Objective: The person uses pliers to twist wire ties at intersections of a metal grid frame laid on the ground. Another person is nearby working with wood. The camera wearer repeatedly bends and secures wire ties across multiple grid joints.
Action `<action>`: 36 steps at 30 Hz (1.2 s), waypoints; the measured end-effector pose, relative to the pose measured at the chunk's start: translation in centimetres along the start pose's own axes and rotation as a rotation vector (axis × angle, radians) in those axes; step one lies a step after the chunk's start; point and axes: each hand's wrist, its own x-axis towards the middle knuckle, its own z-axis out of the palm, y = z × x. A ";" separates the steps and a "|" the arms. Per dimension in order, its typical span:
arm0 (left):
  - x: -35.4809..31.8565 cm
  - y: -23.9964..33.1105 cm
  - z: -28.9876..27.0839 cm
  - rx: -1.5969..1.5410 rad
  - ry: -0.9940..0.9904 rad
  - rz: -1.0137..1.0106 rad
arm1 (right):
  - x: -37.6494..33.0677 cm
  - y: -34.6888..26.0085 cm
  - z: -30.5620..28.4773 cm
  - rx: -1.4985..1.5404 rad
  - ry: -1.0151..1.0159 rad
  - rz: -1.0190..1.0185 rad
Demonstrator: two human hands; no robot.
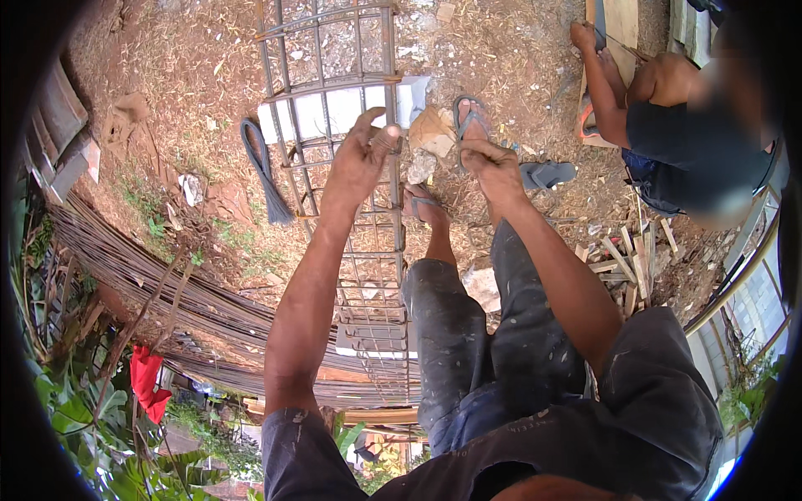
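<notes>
While the left hand (362, 159) hangs over the steel-bar cage (396, 196), fingers loosely parted, the right hand (499, 173) is pinched, whether on anything I cannot tell.
The cage runs near to far over dry, littered earth (209, 75), a dark wire bundle (266, 177) on its left, long rods (200, 288) near left, wood scraps (637, 265) and a co-worker (664, 125) right.

- some red cloth (148, 382) hanging in the greenery, lower left, can't miss it
- big leafy plants (77, 413) all around that corner
- stack of weathered boards (60, 125) at the far left
- crumpled whitish scrap (191, 189) on the dirt
- lone grey flip-flop (549, 174), upper right of centre
- messy pile of wood offcuts (628, 263) below it
- co-worker in dark clothes (693, 150), upper right
</notes>
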 end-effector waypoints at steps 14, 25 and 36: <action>14.7 -4.4 0.9 -0.047 0.455 -0.264 | 18.6 -6.3 6.1 -0.724 -0.457 -0.390; 13.6 -2.4 1.4 -0.535 0.704 -0.227 | 16.8 -5.9 5.5 -0.181 -0.338 0.024; 13.6 -2.2 1.4 -0.848 0.928 -0.220 | 19.9 -9.0 6.4 -0.959 -0.764 -0.306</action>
